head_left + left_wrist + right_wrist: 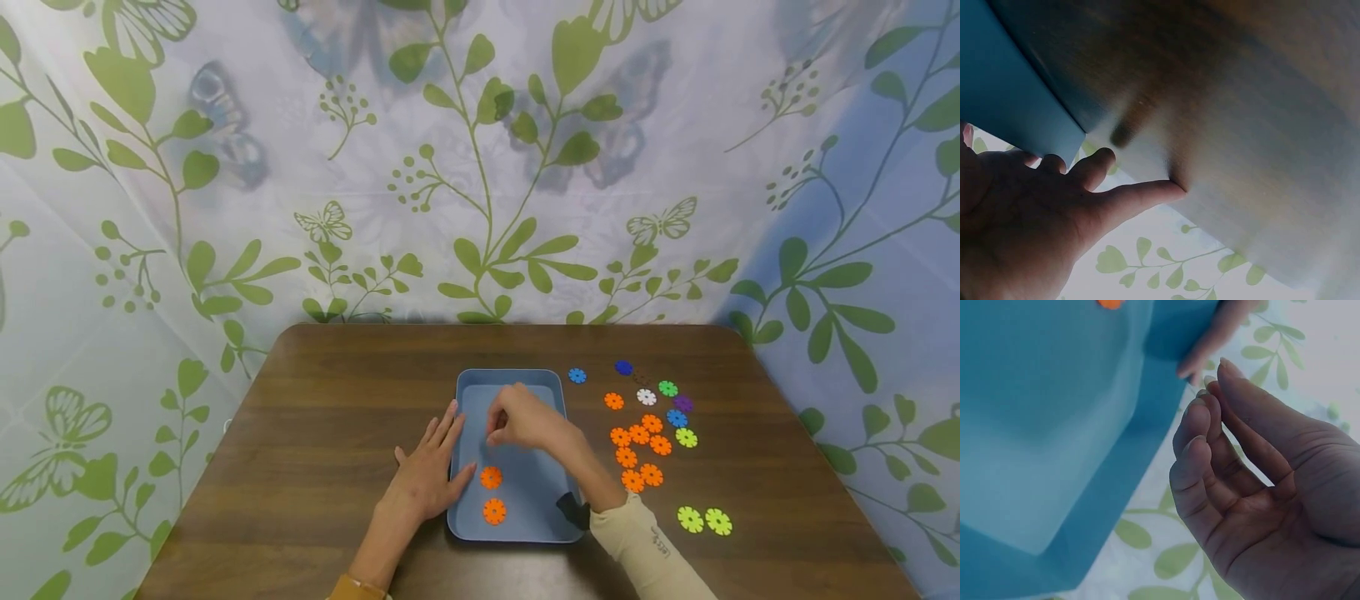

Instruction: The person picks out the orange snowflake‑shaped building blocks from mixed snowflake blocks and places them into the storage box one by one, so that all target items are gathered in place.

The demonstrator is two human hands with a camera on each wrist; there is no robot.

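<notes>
Placement of orange discs (pixel 491 477) in a blue tray (pixel 532 517) was judged to be the step in hand. Two of them were seen lying flat in the tray, just on the near side of the right fingertips. The right hand (pixel 527 418) was held over the tray, with its fingers curled and drawn close to the thumb; no disc could be seen between them, and whether one was pinched or hidden beneath could not be told. The left hand (pixel 426 477) was set at the tray's left side, fingers spread apart and nothing gripped, as if the tray was being steadied. Loose orange discs (pixel 652 475) were scattered on the table (pixel 315 467) to the right of both hands' fingers, near some yellow-green discs (pixel 690 519). By judgement, any held disc needed to be lowered in line with the pair; otherwise, another orange one needed to be fetched.
</notes>
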